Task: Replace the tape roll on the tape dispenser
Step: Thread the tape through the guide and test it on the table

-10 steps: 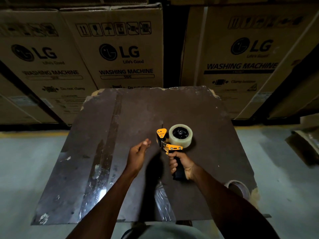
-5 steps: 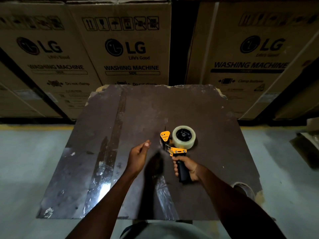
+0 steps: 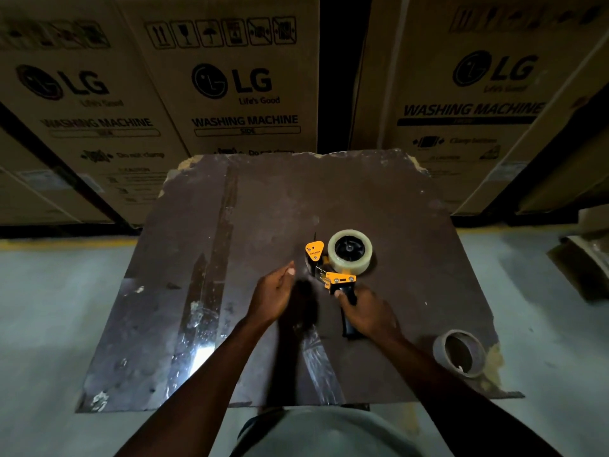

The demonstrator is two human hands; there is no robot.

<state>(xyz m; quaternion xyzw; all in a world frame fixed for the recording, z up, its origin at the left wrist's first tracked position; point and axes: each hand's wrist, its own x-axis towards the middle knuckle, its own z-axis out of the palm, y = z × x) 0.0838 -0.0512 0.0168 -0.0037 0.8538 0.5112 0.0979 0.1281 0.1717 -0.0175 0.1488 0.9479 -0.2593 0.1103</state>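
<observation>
An orange and black tape dispenser (image 3: 333,275) lies on its side near the middle of the dark board (image 3: 379,199). A full roll of clear tape (image 3: 350,251) sits on its hub. My right hand (image 3: 365,311) is wrapped around the dispenser's black handle. My left hand (image 3: 275,293) hovers just left of the dispenser's orange front plate, fingers pressed together and pointing at it; whether it pinches the tape end I cannot tell. An empty brown cardboard tape core (image 3: 459,352) lies at the board's near right corner.
The board's left half carries shiny strips of stuck tape (image 3: 197,311). Large LG washing machine cartons (image 3: 230,84) stand in a row right behind the board. Grey floor (image 3: 52,318) lies on both sides, and a cardboard piece (image 3: 583,258) rests on it at far right.
My left hand has moved right, closer to the dispenser's front. My right hand has kept its hold on the handle. The view has tilted so the empty core shows fully.
</observation>
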